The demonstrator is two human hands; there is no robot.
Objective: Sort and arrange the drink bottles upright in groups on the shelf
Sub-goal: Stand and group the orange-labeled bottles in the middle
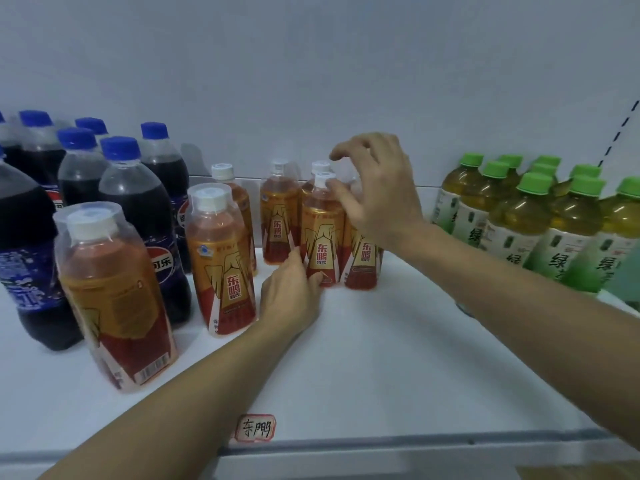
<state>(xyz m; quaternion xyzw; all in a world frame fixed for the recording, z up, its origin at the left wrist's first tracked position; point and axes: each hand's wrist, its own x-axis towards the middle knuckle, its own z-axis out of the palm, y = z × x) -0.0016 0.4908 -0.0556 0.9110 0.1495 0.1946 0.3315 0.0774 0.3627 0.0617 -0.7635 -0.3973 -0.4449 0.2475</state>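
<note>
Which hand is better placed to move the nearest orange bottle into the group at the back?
Probably the left hand: it is low at the group's base, beside the stray orange bottles. The right hand hovers over the group's caps, farther away.

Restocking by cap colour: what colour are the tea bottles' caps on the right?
Bright green caps, clearest in the head view.
</note>
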